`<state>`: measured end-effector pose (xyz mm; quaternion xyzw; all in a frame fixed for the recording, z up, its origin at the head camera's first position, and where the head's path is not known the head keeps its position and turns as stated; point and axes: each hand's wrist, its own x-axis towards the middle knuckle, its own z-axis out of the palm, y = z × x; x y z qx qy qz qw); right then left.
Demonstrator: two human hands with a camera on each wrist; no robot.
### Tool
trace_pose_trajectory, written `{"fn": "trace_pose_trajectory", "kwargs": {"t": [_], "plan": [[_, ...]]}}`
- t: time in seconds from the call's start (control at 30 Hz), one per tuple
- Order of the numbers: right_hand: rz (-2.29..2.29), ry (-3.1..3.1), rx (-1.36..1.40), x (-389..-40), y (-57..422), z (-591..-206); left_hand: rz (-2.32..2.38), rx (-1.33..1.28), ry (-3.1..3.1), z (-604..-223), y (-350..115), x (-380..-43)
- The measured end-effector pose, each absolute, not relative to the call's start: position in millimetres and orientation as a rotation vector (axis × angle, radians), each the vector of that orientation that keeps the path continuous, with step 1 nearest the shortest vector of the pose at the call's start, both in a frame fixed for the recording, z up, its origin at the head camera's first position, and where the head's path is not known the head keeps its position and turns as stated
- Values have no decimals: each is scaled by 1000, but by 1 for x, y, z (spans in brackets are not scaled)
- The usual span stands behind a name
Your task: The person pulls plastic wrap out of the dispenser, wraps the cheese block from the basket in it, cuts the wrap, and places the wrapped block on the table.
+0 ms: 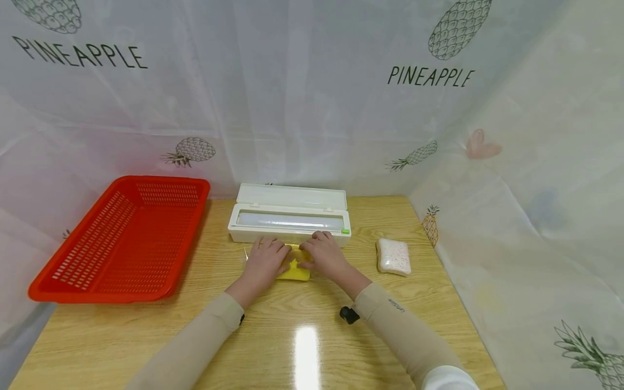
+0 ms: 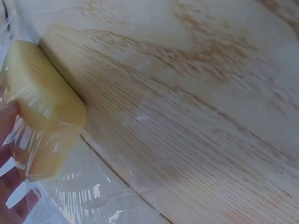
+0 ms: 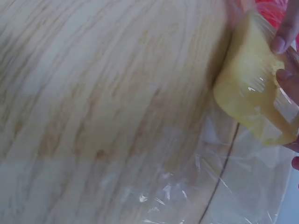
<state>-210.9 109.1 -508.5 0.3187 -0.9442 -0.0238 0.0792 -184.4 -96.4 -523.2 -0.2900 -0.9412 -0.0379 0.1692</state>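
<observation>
A yellow block lies on the wooden table in front of a white cling film dispenser. Clear cling film is wrapped around the block and spreads loosely past it. On the block's left side, my left hand holds the film against it with bent fingers. My right hand does the same at the right, thumb and finger pinching film near the block's top in the right wrist view. The hands hide part of the block in the head view.
The dispenser's lid stands raised, showing the film roll inside. To the left sits a red plastic basket. A white-and-pink wrapped block lies at the right. Pineapple-print curtains border the table.
</observation>
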Motion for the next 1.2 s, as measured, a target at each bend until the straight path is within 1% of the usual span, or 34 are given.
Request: {"fn": "trace_pose_trajectory", "kwargs": {"t": [0.37, 0.5, 0.6, 0.77, 1.0, 1.2], "plan": [[-135, -2855, 864, -210, 106, -520, -11, -781, -2770, -529, -96, -191], [-49, -2873, 862, -209, 110, -520, -38, -760, -2837, -525, -100, -190], [215, -2880, 819, -205, 122, -514, -178, -706, -2842, -514, -110, -184], [824, -2820, 649, -192, 153, -506, -489, -573, -2788, -504, -138, -174], [1284, -2745, 464, -174, 185, -518, -934, -410, -2774, -524, -170, -164], [1576, -2651, 335, -157, 203, -534, -1489, -195, -2715, -540, -188, -154]]}}
